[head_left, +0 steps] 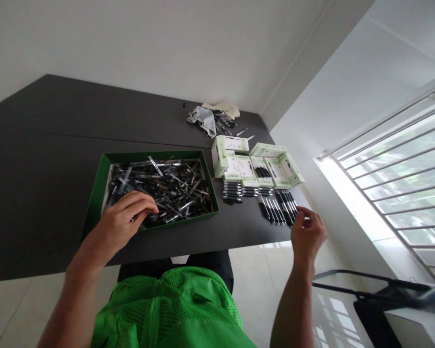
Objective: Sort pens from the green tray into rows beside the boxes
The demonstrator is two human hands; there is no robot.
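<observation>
My left hand rests inside a green cardboard tray, its curled fingers over a loose heap of black and silver pen parts. Whether it grips any of them is hidden. My right hand hangs at the table's front right, its fingertips beside the tips of a row of black pens laid side by side. I see nothing between its fingers. Shorter black pen parts lie in neat stacks to the left of that row.
Several open white-and-green boxes stand behind the rows on the dark table. Farther back lie a grey cloth, a beige cloth and a small pile of pens. A barred window and a black chair are on the right.
</observation>
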